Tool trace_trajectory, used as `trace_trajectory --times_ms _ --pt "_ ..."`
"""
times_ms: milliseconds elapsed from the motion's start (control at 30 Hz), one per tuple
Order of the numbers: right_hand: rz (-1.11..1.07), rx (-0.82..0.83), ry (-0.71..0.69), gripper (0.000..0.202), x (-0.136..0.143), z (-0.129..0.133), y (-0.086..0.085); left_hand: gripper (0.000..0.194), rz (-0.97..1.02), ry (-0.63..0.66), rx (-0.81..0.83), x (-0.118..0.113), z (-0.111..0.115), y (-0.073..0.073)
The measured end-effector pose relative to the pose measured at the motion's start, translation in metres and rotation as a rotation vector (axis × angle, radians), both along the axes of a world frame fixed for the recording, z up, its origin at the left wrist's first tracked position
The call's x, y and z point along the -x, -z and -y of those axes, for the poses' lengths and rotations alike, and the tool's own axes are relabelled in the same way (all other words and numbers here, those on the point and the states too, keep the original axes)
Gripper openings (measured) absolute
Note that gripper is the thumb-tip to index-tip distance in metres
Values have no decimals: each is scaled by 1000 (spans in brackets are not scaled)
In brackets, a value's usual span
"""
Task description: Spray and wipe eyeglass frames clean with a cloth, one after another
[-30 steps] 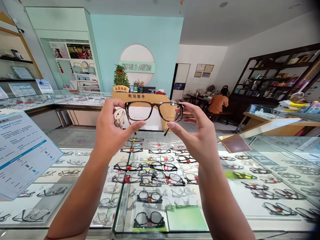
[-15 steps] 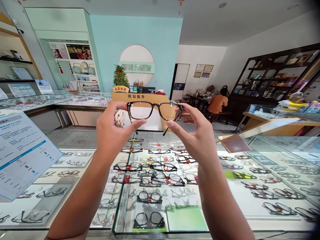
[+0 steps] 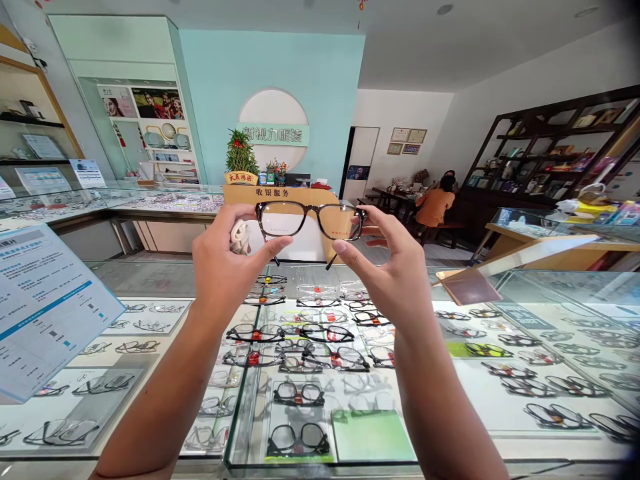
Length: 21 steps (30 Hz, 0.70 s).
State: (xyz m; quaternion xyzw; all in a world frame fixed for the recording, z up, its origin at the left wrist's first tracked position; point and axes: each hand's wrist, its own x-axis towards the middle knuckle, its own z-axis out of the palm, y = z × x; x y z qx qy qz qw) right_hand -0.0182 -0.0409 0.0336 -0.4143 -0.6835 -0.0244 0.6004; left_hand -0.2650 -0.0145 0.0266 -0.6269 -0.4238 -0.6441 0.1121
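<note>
A pair of dark-framed eyeglasses point(image 3: 312, 208) is held up level above the glass counter, lenses facing me and temples pointing away and down. My left hand point(image 3: 225, 257) grips its left end between thumb and fingers. A crumpled pale cloth point(image 3: 241, 237) is tucked in the same hand, against the curled fingers. On the other side, my right hand point(image 3: 395, 263) pinches the right end, thumb under the rim and other fingers bent behind. Small printed lettering shows on the lenses. Below lies the glass display case point(image 3: 280, 460), with rows of eyeglasses point(image 3: 327, 332) inside.
A printed sheet point(image 3: 45, 307) stands at the left. A tilted mirror-like panel point(image 3: 470, 287) rests on the counter at right. Beyond are a wooden cashier desk point(image 3: 230, 195), a plant point(image 3: 241, 153) and a seated person in orange point(image 3: 436, 203). A green card point(image 3: 373, 435) lies near the front.
The eyeglasses have tilted very slightly, and the temple at left shows a little farther right. Both hands keep their hold almost unmoved.
</note>
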Motion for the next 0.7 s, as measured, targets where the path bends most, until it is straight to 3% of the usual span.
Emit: trace_trajectory --times_ms 700 --pt "4 5 -1 58 0 -1 1 69 -9 14 -52 0 -4 3"
